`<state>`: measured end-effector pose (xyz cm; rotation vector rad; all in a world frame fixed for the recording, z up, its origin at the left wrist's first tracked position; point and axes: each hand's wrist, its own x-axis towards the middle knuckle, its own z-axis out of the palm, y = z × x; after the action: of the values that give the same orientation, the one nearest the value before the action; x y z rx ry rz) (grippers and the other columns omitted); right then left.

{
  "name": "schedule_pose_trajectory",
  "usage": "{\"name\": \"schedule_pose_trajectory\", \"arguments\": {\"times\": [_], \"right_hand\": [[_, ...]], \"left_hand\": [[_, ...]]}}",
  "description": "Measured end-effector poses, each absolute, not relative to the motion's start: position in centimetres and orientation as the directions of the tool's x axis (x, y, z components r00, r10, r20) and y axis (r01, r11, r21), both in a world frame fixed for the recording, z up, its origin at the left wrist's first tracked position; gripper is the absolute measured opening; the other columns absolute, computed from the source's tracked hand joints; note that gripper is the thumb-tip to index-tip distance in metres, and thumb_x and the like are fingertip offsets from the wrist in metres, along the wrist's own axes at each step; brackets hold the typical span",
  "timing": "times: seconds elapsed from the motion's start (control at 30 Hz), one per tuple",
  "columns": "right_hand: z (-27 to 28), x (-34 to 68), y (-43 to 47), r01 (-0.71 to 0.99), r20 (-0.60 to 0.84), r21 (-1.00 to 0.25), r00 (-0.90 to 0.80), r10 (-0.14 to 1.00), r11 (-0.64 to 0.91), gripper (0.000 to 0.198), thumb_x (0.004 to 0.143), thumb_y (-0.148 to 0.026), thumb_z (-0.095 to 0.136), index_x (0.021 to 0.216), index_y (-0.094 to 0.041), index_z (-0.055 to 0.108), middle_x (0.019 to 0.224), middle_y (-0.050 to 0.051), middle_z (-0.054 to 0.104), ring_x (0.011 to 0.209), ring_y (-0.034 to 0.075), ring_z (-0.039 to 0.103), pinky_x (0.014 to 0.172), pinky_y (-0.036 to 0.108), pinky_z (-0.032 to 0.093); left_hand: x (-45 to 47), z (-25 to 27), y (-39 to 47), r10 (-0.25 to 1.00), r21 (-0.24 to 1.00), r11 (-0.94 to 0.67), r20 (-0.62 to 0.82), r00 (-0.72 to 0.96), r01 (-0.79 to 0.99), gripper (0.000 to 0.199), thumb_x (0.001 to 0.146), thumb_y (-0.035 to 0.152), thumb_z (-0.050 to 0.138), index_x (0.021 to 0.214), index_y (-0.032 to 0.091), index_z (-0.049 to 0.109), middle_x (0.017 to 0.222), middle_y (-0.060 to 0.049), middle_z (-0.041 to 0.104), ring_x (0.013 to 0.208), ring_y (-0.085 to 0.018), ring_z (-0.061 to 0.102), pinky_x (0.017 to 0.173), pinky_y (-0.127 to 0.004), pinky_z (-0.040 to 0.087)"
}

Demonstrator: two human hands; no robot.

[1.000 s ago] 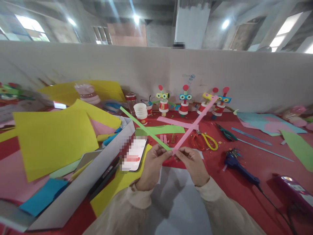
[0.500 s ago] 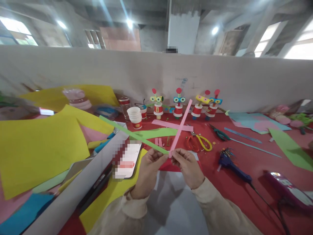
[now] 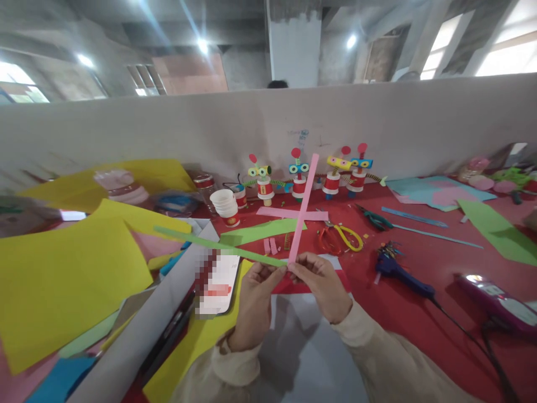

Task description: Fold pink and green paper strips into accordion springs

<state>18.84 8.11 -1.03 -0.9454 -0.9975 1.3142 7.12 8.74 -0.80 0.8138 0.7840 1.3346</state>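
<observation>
Over the red table (image 3: 419, 257), the left hand (image 3: 257, 305) clamps the green strip (image 3: 222, 247) and the right hand (image 3: 321, 285) the pink strip (image 3: 309, 184), each pinched near their meeting ends, presumably to keep that corner steadily aligned.

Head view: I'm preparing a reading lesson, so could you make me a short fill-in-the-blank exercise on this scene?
1. The held green strip is pinched by the person's ____ hand.
2. The held pink strip is pinched by the person's ____ hand.
3. The figures with eyes by the wall number ____.
4. The table is coloured ____.

Missing words: left; right; four; red.
</observation>
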Motion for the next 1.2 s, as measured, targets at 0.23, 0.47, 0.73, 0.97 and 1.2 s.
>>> {"name": "schedule_pose_trajectory", "arguments": {"times": [0.23,0.47,0.73,0.97,1.2], "right_hand": [[-0.7,19.1,8.0,-0.339,0.011,-0.941,-0.02,1.0,0.003,0.017,0.066,-0.033,0.07,0.069,-0.017,0.065,0.06,-0.002,0.06,0.055,0.009,0.052,0.056,0.023,0.042],[-0.6,19.5,8.0,-0.313,-0.016,-0.949,-0.076,0.997,-0.039,0.02,0.062,-0.033,0.073,0.063,-0.016,0.062,0.051,-0.005,0.056,0.049,0.007,0.048,0.051,0.021,0.038],[-1.1,19.3,8.3,-0.272,-0.049,-0.961,-0.014,0.999,-0.051,0.019,0.061,-0.031,0.072,0.063,-0.016,0.062,0.05,-0.005,0.056,0.047,0.007,0.047,0.05,0.022,0.038],[-1.9,18.9,8.6,-0.118,0.045,-0.992,0.057,0.997,0.051,0.015,0.06,-0.03,0.071,0.062,-0.016,0.065,0.052,-0.003,0.058,0.049,0.01,0.048,0.047,0.022,0.037],[-2.8,19.3,9.0,-0.045,0.168,-0.985,-0.015,0.986,0.167,0.006,0.065,-0.021,0.065,0.07,-0.02,0.069,0.07,0.001,0.067,0.065,0.016,0.059,0.063,0.029,0.047]], "left_hand": [[6.3,-1.1,9.2,0.98,0.853,0.108,-0.006,0.198,-0.511,0.018,0.061,0.013,0.073,0.077,0.015,0.066,0.069,0.0,0.066,0.068,-0.013,0.061,0.068,-0.024,0.048],[5.4,-1.7,9.8,0.936,0.79,0.323,-0.188,0.296,-0.521,0.019,0.055,0.006,0.075,0.07,0.015,0.065,0.067,0.001,0.063,0.063,-0.009,0.059,0.059,-0.017,0.048],[5.5,-2.3,10.0,0.914,0.79,0.373,-0.223,0.339,-0.487,0.019,0.058,0.011,0.075,0.073,0.014,0.063,0.07,0.001,0.062,0.064,-0.007,0.057,0.06,-0.015,0.047],[5.6,-3.0,10.4,0.925,0.806,0.364,-0.253,0.284,-0.467,0.026,0.051,0.016,0.08,0.071,0.014,0.064,0.061,0.001,0.06,0.05,-0.007,0.052,0.05,-0.018,0.042],[5.5,-2.5,10.3,0.949,0.859,0.3,-0.225,0.219,-0.414,0.027,0.053,0.016,0.08,0.077,0.014,0.066,0.065,0.0,0.063,0.053,-0.006,0.054,0.053,-0.017,0.042]]}}
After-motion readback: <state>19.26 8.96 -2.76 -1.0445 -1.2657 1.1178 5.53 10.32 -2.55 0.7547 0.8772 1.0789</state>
